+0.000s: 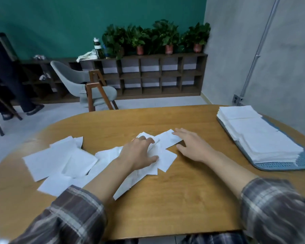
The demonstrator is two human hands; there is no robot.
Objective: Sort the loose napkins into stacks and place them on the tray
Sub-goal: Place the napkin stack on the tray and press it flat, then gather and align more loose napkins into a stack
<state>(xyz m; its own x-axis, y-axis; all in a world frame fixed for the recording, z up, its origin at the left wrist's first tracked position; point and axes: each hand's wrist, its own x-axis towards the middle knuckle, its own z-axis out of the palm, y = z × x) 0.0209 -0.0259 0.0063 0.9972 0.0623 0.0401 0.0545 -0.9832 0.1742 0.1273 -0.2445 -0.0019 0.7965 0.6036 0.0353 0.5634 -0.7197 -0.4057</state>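
Oval wooden table [183,199] strewn with loose napkins [60,159], a blue-grey tray [289,166] at the right edge bearing stacked napkins [257,134]

Behind, at upper centre, a grey chair [81,80], a low cubby shelf [148,74] topped with potted plants [165,36] and a bottle [97,48]. Left hand [139,154] arches over the central overlapping sheets, bent fingertips and thumb down on the paper; whether it pinches a sheet cannot be told. Right hand [192,145] lies released, fingers straight, tips touching the farthest napkin. Plaid sleeves [74,213] are blurred; the tray's right side is cut off by the frame
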